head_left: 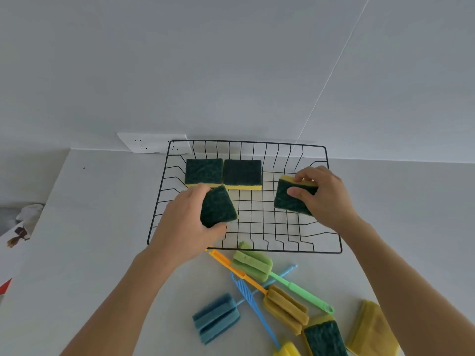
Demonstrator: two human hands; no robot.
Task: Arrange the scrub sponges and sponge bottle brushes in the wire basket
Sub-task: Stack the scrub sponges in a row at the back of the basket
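While our left hand (189,222) clamps one scrub sponge (218,207) and our right hand (324,195) clamps another (289,199) over the wire basket (334,250), two sponges (223,173) already lie inside; careless drops could skew that row; the brushes (259,286) wait on the table (102,253).

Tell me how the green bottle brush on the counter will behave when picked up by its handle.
The green brush probably lifts easily: a foam head on a thin plastic handle looks light. The slim handle may flex somewhat, the head drooping. The orange brush lies across it, so that will likely shift or drag along.
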